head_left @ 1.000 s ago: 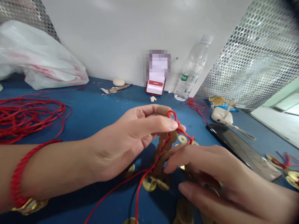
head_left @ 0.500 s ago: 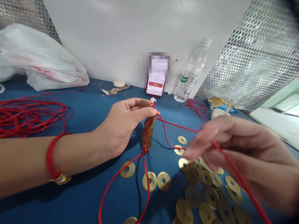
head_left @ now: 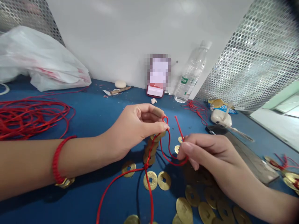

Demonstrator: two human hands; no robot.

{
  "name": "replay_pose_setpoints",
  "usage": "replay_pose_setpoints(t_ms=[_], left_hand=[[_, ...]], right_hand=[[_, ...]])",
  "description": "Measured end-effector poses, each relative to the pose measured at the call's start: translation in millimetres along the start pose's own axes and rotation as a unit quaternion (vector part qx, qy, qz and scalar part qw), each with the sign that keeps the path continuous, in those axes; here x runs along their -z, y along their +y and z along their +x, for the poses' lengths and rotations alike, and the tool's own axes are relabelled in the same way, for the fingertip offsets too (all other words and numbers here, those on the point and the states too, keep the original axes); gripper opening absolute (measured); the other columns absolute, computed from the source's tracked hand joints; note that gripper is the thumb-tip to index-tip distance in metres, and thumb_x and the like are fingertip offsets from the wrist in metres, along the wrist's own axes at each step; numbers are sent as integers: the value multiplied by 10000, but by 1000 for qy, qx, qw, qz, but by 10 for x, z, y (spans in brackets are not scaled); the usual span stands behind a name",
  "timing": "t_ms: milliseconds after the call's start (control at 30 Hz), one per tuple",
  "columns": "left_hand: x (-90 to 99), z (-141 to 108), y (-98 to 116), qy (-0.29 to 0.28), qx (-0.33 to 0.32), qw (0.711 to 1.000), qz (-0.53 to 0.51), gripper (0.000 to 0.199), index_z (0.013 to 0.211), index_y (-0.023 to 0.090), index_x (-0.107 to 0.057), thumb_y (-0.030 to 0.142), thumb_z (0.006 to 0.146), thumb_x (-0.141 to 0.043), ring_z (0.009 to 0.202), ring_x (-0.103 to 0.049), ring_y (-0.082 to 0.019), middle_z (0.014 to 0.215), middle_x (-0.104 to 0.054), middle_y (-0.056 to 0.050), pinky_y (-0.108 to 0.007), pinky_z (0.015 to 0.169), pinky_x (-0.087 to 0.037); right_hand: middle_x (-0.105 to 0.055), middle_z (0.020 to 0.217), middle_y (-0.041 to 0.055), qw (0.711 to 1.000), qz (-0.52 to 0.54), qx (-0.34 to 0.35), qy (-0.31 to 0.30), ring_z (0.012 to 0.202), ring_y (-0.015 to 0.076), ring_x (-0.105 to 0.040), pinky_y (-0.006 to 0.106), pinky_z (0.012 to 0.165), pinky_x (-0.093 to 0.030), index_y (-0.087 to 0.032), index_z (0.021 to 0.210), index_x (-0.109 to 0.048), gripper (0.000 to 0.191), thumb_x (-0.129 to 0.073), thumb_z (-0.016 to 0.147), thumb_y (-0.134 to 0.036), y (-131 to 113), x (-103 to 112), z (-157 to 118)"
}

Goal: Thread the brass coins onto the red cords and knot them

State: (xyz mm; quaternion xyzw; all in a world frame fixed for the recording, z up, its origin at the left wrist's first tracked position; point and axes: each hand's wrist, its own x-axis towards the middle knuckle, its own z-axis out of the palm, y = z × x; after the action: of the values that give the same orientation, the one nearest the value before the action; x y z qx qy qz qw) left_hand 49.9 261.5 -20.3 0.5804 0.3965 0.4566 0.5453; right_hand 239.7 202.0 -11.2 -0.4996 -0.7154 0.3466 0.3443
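Note:
My left hand point(head_left: 142, 127) is closed, with thumb and forefinger pinching a small loop of red cord point(head_left: 165, 119). Below those fingers hangs a row of overlapping brass coins point(head_left: 150, 152), tied together by the cord and knotted at its lower end. Two long cord tails run from that knot toward me. To the right, my right hand point(head_left: 205, 149) pinches another length of the same cord near its tip, which sticks up above the fingers. A slack curve of cord droops between both hands. Loose square-holed coins point(head_left: 164, 180) lie below the hands, several of them shaded or partly covered by the right hand.
A heap of red cord point(head_left: 35, 116) and a white plastic bag point(head_left: 46, 59) lie at left. Against the back panel stand a phone point(head_left: 158, 76) and a water bottle point(head_left: 192, 73). A white case point(head_left: 220, 117) and a grey flat bar point(head_left: 252, 155) are at right.
My right hand has drawn back slightly and now pinches near the cord's tip, where the cord earlier ran taut past it. My left hand has moved right and down with the coins.

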Motion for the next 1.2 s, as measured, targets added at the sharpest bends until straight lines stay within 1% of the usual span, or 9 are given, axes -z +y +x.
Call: replay_pose_setpoints(t_ms=[167,367,567,700,833,933,1033,1133,1200], left_hand=[[-34,-38,47,-3,-25,998,56,213,795,178,-649,204,612,-755,699,-648,-160,748,-690,-22,-281,658,-540],[-24,-48,45,-5,-68,992,103,177,798,184,-646,204,641,-726,728,-661,-165,783,-701,-28,-285,696,-545],[-43,-116,43,-38,-111,984,135,182,839,188,-622,199,681,-710,744,-677,-158,766,-699,-11,-268,708,-542],[-62,-169,76,-75,-136,975,157,263,912,202,-565,153,688,-694,734,-682,-132,755,-697,29,-232,693,-535],[-59,-166,115,-90,-125,972,176,357,961,212,-516,131,663,-695,672,-672,-121,728,-694,55,-226,663,-531],[-65,-173,126,-107,-114,970,184,390,1000,219,-514,134,658,-681,716,-687,-144,737,-696,53,-241,674,-532],[-88,-204,126,-113,-116,968,190,421,1035,222,-515,150,656,-682,746,-689,-156,755,-695,47,-252,679,-530],[-106,-224,129,-112,-112,967,199,424,1065,224,-514,144,677,-663,751,-686,-155,764,-689,43,-258,683,-526],[-107,-219,132,-126,-105,965,204,428,1083,226,-511,146,689,-658,747,-685,-155,752,-683,44,-261,689,-526]], right_hand=[[-514,520,-14,998,-22,21,-48,480,84,-444,190,431,-358,-179,606,-629,423,-521,917,-445,-61,-5,-17],[-517,526,-18,996,-32,30,-76,505,86,-463,187,456,-366,-177,631,-641,403,-514,925,-421,-46,12,-31],[-550,545,-6,999,-11,-14,-50,504,86,-480,193,457,-379,-171,629,-624,439,-495,932,-461,4,-19,3],[-588,578,1,997,43,-59,-19,491,91,-497,202,436,-377,-179,708,-637,381,-559,885,-508,44,-31,32],[-617,602,-4,991,101,-81,-14,502,102,-534,205,450,-396,-197,863,-612,317,-649,824,-510,54,-25,50],[-611,611,-16,988,129,-78,-36,516,103,-542,200,456,-401,-209,925,-574,320,-673,811,-492,47,-27,50],[-586,614,-27,988,132,-63,-54,528,94,-522,196,470,-404,-210,870,-558,282,-687,809,-453,34,-45,43],[-539,598,-32,992,107,-49,-44,525,86,-476,195,467,-378,-201,776,-542,258,-662,830,-423,21,-61,45],[-511,590,-30,995,84,-45,-37,515,83,-440,199,453,-351,-197,728,-532,263,-634,843,-410,16,-65,52]])
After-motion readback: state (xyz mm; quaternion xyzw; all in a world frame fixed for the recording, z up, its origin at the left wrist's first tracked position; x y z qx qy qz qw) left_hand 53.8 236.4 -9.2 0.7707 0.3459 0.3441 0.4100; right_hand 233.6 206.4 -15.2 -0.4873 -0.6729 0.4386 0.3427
